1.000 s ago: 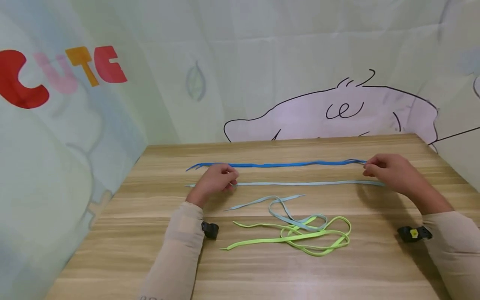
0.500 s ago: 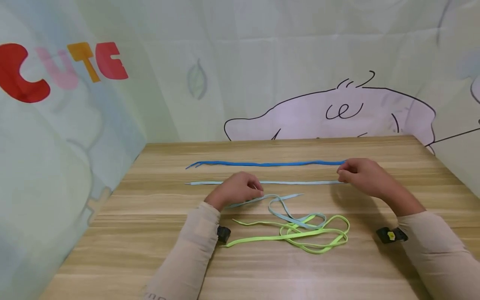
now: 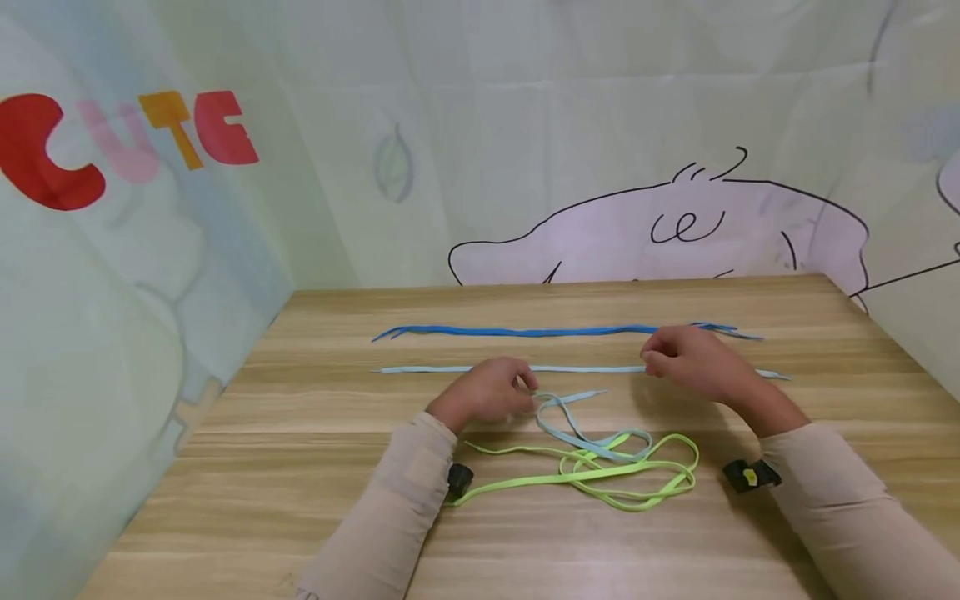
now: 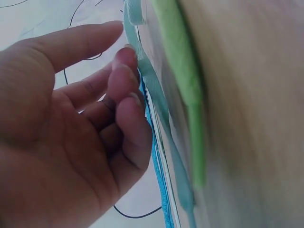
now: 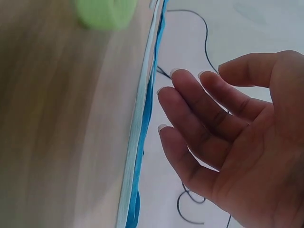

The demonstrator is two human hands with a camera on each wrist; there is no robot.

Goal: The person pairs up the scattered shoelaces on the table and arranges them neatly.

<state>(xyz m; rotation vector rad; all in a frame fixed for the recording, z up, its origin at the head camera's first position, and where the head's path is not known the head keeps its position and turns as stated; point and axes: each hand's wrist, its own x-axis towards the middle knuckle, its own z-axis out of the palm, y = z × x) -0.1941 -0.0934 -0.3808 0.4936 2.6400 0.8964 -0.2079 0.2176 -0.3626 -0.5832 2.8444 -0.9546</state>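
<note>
My left hand point(image 3: 491, 390) hovers at the left part of a loosely looped light-blue shoelace point(image 3: 585, 396), fingers loosely bent. In the left wrist view its thumb and fingertips stand apart, with that lace passing right beside them. My right hand point(image 3: 701, 360) is held over the right part of a straight pale-blue shoelace point(image 3: 585, 368), fingers relaxed and nothing between them. Behind it, blue shoelaces point(image 3: 525, 332) lie stretched out together, their ends split. A lime-green shoelace point(image 3: 525, 481) lies in loose loops nearest me, partly under the looped light-blue one.
The wooden table point(image 3: 300, 517) has its far edge against a printed fabric backdrop point(image 3: 525, 125). Small black cameras, including the right one point(image 3: 752, 476), are worn on both wrists.
My right hand has let go near the right ends of the blue laces and moved left. My left hand has left the straight pale-blue lace, moving right and nearer to the looped one.
</note>
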